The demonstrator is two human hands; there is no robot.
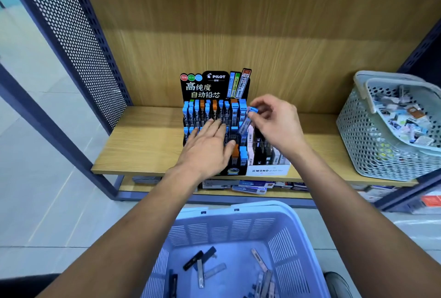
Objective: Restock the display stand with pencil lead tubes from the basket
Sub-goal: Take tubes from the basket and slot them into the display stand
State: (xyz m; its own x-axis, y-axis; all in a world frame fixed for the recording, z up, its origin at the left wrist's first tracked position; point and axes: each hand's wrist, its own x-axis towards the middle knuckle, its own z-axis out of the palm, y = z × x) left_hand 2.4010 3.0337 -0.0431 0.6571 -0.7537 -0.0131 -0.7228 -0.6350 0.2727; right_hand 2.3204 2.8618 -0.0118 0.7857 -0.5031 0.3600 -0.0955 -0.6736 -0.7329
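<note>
We look down on a wooden shelf [148, 145], and there stands the black display stand [216, 87], its rows packed with blue- and orange-capped lead tubes; our left hand [210, 145] lies flat across the middle rows, fingers straight and spread, pressing on the tubes and gripping nothing; over at the stand's right edge our right hand [274, 123] pinches a blue-capped lead tube [248, 121] between thumb and fingertips, the tube tilted, cap uppermost, just beside the rightmost column; tucked against the stand on that side sits a white box [267, 170] of more tubes; below us, in the foreground, the lilac basket [293, 223] holds a scatter of loose lead tubes [202, 266] on its floor, black ones and pale ones lying every which way; far right on the shelf a grey perforated basket [365, 135] sits heaped with small packets; the lower shelf carries flat boxes, too blurred to read.
</note>
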